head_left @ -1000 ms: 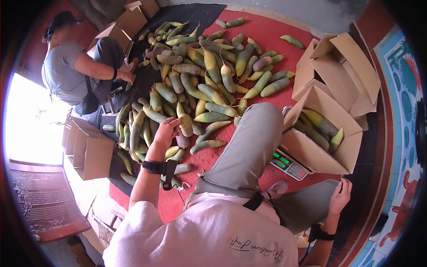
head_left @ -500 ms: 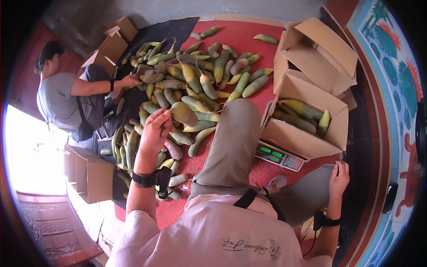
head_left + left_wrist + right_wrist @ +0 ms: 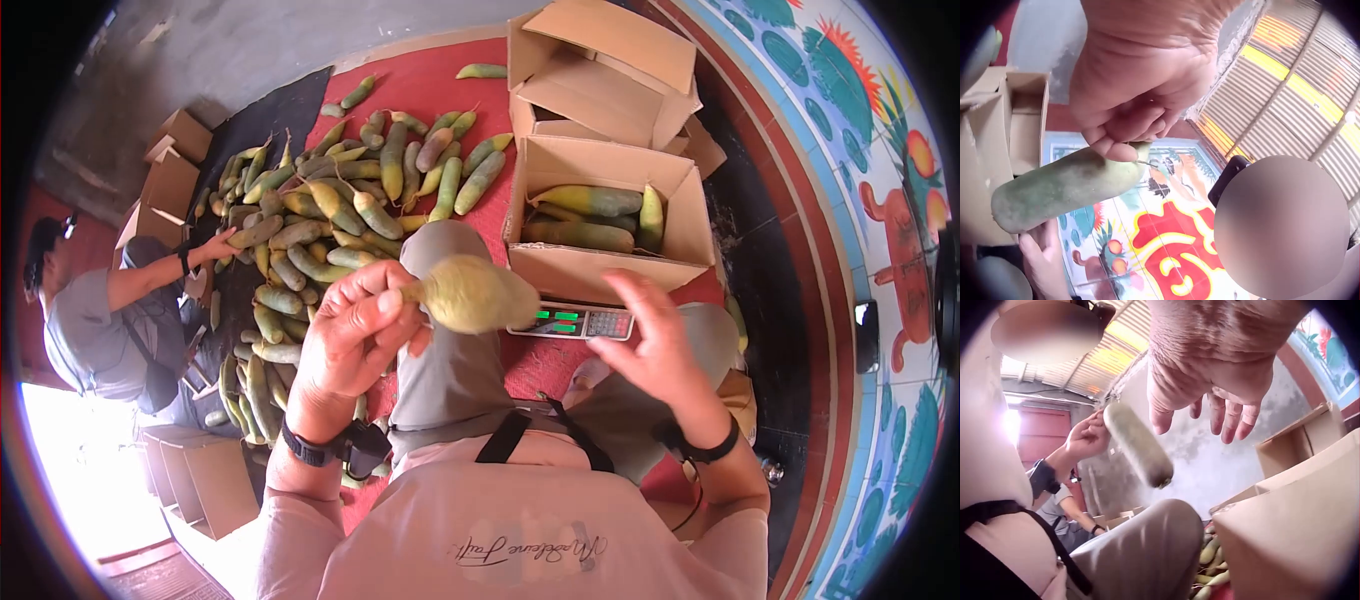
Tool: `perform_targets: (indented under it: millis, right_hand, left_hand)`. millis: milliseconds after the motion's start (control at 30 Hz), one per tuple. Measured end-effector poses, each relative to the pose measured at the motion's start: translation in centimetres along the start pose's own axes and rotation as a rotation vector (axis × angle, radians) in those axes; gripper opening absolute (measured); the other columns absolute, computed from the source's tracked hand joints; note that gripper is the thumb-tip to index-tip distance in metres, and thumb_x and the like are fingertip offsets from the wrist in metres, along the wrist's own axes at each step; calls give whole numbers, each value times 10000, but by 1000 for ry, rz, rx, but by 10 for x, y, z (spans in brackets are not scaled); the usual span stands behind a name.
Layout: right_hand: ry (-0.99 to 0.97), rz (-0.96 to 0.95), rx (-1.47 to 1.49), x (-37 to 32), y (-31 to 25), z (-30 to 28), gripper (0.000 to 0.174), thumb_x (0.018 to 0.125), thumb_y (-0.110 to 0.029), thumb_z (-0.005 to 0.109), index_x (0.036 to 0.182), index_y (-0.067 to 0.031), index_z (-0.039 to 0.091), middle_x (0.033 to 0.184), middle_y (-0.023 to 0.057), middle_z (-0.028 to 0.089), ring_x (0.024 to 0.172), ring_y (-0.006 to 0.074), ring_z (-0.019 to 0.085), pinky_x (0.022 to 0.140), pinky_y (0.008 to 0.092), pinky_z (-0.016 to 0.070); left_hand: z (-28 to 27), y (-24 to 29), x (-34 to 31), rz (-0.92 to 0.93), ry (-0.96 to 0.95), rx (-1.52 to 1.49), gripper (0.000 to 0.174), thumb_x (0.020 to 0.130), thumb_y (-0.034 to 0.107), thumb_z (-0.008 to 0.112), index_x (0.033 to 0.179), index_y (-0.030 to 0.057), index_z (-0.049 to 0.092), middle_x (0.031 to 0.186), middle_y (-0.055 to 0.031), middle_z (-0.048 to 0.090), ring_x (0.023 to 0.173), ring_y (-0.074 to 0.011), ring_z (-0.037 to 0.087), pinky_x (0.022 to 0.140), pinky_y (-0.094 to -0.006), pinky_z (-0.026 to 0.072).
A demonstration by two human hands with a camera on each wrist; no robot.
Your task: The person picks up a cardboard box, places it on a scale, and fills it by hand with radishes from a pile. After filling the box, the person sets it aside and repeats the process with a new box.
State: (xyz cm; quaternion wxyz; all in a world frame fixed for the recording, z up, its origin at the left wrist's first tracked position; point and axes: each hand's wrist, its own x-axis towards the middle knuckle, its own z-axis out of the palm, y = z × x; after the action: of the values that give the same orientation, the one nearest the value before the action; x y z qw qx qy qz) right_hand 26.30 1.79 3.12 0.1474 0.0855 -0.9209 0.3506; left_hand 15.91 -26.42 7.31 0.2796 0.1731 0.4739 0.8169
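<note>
My left hand [image 3: 355, 335] pinches a green radish [image 3: 475, 293] by its narrow tail end, above my bent knee. In the left wrist view the thumb and fingers close round that end, and the thick body [image 3: 1066, 190] points away from the hand. My right hand [image 3: 655, 340] is raised to the right of the radish's free end, fingers spread and apart from it. The right wrist view shows the right hand [image 3: 1216, 369] holding nothing. Just beyond the radish, a cardboard box [image 3: 610, 270] with several green radishes [image 3: 590, 200] sits at a digital scale [image 3: 570, 322] with lit green displays.
A large pile of green radishes [image 3: 300, 265] covers the red and black cloth ahead and left. Another person [image 3: 110, 290] sits at the far left, reaching into it. Behind the box stand open cartons [image 3: 600, 90]; another carton [image 3: 200, 480] is at lower left.
My left hand has lifted the radish from over the pile and brought it right and closer. The right hand has left my knee and risen toward it. The head view has swung right.
</note>
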Motion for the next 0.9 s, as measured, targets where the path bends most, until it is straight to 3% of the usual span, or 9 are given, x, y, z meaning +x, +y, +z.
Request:
perform_targets:
  millis: [167, 233, 333, 400, 467, 533, 633, 733, 900]
  right_hand:
    - [-137, -15, 246, -1, -5, 33, 673, 651, -189, 757, 1231, -46, 446, 1202, 161, 493, 1094, 328, 491, 924, 389, 401]
    - [-287, 218, 546, -9, -1, 40, 631, 671, -175, 754, 1202, -21, 450, 1138, 158, 520, 1049, 308, 521, 908, 357, 407]
    - [-150, 180, 472, -20, 19, 37, 585, 693, -157, 745, 1175, -2, 452, 1067, 142, 542, 998, 254, 546, 874, 324, 419]
    - [-35, 244, 514, -14, 22, 13, 507, 714, -143, 729, 1134, 1, 486, 1039, 90, 548, 951, 155, 529, 829, 304, 434]
    - [50, 408, 533, -11, 31, -11, 479, 723, -139, 720, 1123, -2, 495, 1022, 79, 553, 938, 139, 525, 822, 295, 435]
    - [214, 401, 311, -2, 48, -37, 454, 735, -110, 702, 1119, 7, 489, 1000, 76, 561, 919, 140, 530, 815, 285, 437]
    - [332, 386, 66, 13, 69, -68, 415, 749, -67, 680, 1112, 4, 490, 976, 89, 560, 898, 147, 529, 804, 285, 438]
    - [255, 356, -418, 25, 93, -84, 417, 722, -144, 685, 1091, -57, 511, 974, 152, 575, 898, 286, 585, 775, 333, 459]
    - [-2, 464, -736, 54, 128, -68, 437, 696, -208, 694, 1080, -89, 523, 929, 136, 574, 885, 310, 580, 755, 391, 465]
  left_hand:
    - [23, -12, 5, -158, -260, -119, 316, 867, 268, 572, 881, -46, 536, 547, 16, 413, 436, -48, 328, 615, -294, 458]
    - [19, -20, 9, -167, -231, -109, 305, 892, 269, 537, 880, -36, 535, 538, 20, 404, 442, -54, 331, 625, -272, 449]
    - [12, -25, 18, -115, -90, 43, 274, 918, 247, 496, 927, -22, 549, 593, -13, 480, 507, -84, 421, 641, -264, 442]
    - [-8, -42, 24, -142, -44, 87, 368, 918, 234, 499, 1191, -11, 485, 930, -98, 603, 753, -144, 564, 775, -277, 435]
    - [-10, -50, 31, -56, 42, 347, 433, 915, 239, 503, 1264, -2, 417, 1062, -114, 577, 907, -181, 574, 846, -301, 421]
    - [-23, -58, 37, -37, 31, 424, 452, 916, 250, 498, 1281, 3, 394, 1182, -128, 524, 1031, -217, 550, 901, -335, 404]
    - [-53, -82, 44, -178, 9, 83, 403, 921, 266, 487, 1232, 15, 438, 1232, -137, 495, 1098, -265, 527, 929, -377, 400]
    - [-68, -102, 49, -153, 50, -45, 351, 922, 268, 464, 1155, 7, 482, 1192, -137, 527, 1082, -281, 535, 926, -391, 408]
    - [-75, -106, 54, -148, 25, -103, 270, 928, 236, 458, 1085, 22, 510, 1162, -161, 543, 1081, -286, 536, 915, -394, 422]
